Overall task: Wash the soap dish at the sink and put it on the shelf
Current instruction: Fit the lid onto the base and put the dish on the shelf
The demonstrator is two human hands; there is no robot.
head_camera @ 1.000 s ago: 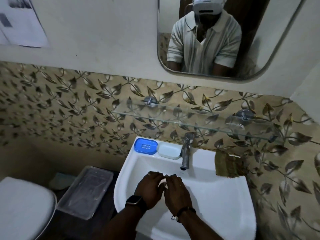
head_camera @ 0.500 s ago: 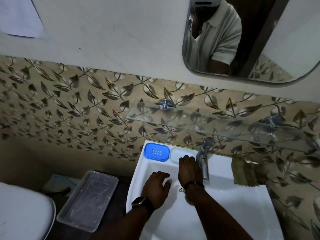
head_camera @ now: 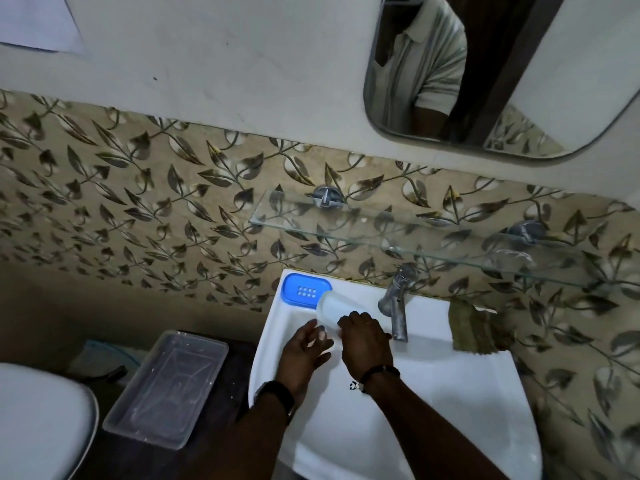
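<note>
A pale translucent soap dish lid [head_camera: 329, 308] is tilted over the back left of the white sink [head_camera: 460, 386]. My right hand [head_camera: 365, 341] grips its near edge. My left hand [head_camera: 302, 351] is beside it with fingers apart, its fingertips at the lid's lower edge. The blue soap dish base [head_camera: 302, 290] lies on the sink's back left corner, partly covered by the lid. The metal tap [head_camera: 394, 303] stands just right of my right hand. A glass shelf [head_camera: 381, 233] is fixed to the tiled wall above the sink.
A folded brown cloth [head_camera: 476, 327] hangs on the sink's back right rim. A clear plastic tray [head_camera: 166, 386] sits on a dark stand left of the sink, beside a white toilet [head_camera: 38, 420]. A mirror [head_camera: 502, 74] hangs above the shelf.
My right hand reached to the pale lid on the sink's back ledge, took hold of it and lifted it toward the basin. My left hand rose to meet it. The view shifted left.
</note>
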